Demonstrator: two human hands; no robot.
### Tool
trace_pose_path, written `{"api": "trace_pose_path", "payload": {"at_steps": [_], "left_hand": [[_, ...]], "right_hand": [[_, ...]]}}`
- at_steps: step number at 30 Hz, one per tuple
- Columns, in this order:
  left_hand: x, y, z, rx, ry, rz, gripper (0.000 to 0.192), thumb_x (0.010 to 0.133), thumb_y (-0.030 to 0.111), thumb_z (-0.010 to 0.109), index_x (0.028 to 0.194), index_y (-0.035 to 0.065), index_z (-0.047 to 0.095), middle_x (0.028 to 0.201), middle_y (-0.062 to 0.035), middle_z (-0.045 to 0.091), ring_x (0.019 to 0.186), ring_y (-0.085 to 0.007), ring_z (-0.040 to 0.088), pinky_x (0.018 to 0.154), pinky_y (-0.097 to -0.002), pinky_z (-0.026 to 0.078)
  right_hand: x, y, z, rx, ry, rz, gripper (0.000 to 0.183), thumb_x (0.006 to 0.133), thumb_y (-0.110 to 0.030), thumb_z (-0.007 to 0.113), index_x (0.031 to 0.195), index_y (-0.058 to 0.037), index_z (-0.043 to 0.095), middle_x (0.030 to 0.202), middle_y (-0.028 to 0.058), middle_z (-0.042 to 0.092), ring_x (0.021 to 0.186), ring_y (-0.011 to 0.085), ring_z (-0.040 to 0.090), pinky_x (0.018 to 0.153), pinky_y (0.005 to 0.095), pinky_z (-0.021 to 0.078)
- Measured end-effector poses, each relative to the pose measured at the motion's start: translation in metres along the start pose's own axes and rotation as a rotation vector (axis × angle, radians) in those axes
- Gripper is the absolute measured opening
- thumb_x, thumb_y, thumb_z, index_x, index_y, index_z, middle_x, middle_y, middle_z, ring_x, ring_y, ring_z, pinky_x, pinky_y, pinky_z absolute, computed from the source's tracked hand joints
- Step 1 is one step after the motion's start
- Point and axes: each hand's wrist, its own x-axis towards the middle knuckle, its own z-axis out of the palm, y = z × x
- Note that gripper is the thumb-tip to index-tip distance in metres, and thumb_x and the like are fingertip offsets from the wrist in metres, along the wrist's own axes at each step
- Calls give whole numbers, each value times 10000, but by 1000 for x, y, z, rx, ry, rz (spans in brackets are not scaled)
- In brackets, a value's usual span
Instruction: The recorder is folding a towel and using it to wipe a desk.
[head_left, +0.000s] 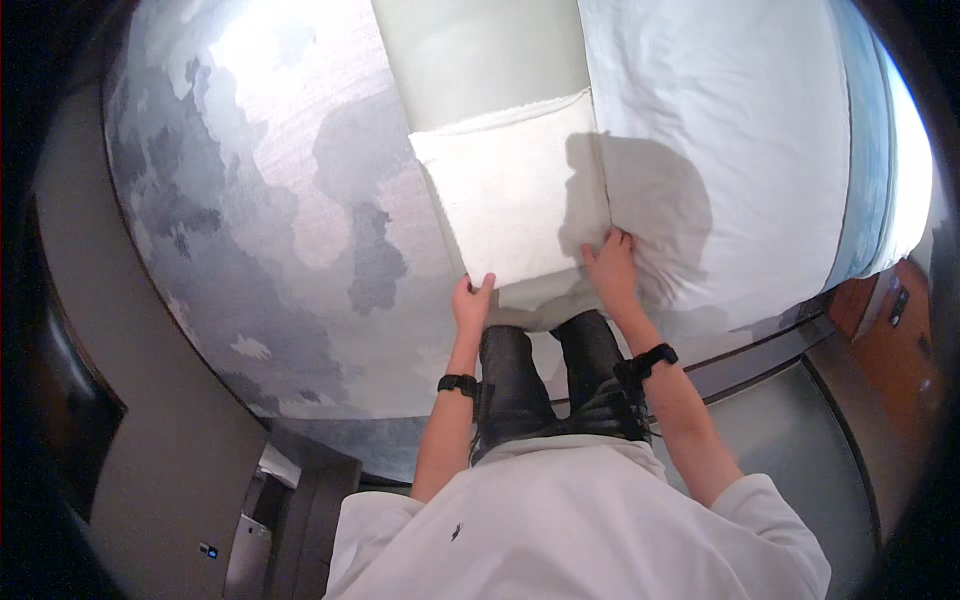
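A white folded cloth (525, 195), roughly square with a ragged far edge, lies flat across a pale grey-green bench (487, 60) in front of me. My left hand (472, 298) pinches its near left corner between thumb and fingers. At the near right corner, my right hand (613, 268) has its thumb on the cloth and its fingers curled at the edge, beside the bed. That corner is hidden under the hand. The shadow of my head falls over the cloth's right side and the bed's white bedding (735, 150).
Grey patterned carpet (300, 225) spreads to the left of the bench. Blue fabric (862, 150) edges the bed's far right. A brown wooden cabinet (892, 315) stands beyond it. A dark screen-like panel (67, 405) is on the left wall, and a frosted panel (795, 442) is at lower right.
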Motion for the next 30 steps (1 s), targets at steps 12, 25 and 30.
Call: {"api": "trace_pose_path", "payload": {"at_steps": [12, 25, 30], "left_hand": [[-7, 5, -38, -485, -222, -348, 569, 851, 252, 693, 1287, 25, 407, 926, -77, 636, 709, -127, 591, 658, -264, 488], [118, 167, -94, -525, -50, -53, 519, 859, 273, 670, 1277, 42, 466, 927, -78, 649, 740, -123, 616, 667, -266, 505], [132, 166, -81, -140, 256, 321, 673, 812, 338, 709, 1317, 0, 420, 1192, -185, 546, 1028, -260, 572, 848, -363, 479]], "right_hand": [[1, 39, -10, 821, -460, 404, 342, 790, -393, 649, 780, -52, 618, 642, 57, 589, 571, 192, 567, 554, 317, 454], [122, -97, -97, 982, -284, 193, 330, 861, -367, 585, 796, -44, 607, 700, 51, 585, 593, 130, 550, 561, 259, 420], [133, -102, -72, 1031, -89, -9, 435, 832, -318, 631, 1126, -6, 559, 892, 117, 650, 760, 211, 639, 703, 327, 481]]}}
